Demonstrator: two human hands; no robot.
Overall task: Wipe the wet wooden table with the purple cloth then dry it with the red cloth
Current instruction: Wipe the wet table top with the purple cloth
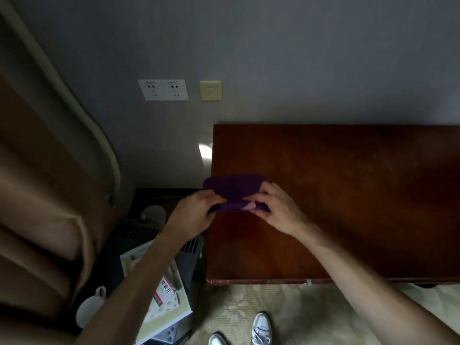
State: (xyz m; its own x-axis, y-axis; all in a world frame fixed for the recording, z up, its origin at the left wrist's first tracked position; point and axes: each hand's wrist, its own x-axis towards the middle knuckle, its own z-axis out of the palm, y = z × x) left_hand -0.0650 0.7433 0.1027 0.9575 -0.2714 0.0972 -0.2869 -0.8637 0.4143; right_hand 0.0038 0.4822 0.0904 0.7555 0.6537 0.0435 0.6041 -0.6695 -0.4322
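the dark purple cloth (pixel 234 188) is held over the left edge of the reddish-brown wooden tabletop (pixel 348 195), just left of the frame's centre. both hands have it. the left hand (pixel 193 215) pinches the cloth's left end with curled fingers, and the right hand (pixel 276 210) pinches the right end, so each grip is clenched on fabric and neither is free. between the two hands the cloth looks folded or bunched, its long axis running left to right across the picture, with an upper flap rising toward the wall and a lower band drawn between the grips. a small pale patch shows at the right hand's fingertips; whether it is a tag or a fold, the picture is too blurred to say.

what the coming move turns on: nearly all the tabletop lies to the right of the cloth and toward the upper right of the frame, while the cloth sits at the tabletop's far left margin, partly overhanging it. the right hand is already over the wood and is the nearer one to the unwiped spread; the left hand hangs off the edge, above the dark clutter on the floor. so the wipe most likely has to travel rightward, led by the right hand.

no red cloth is visible in this view.
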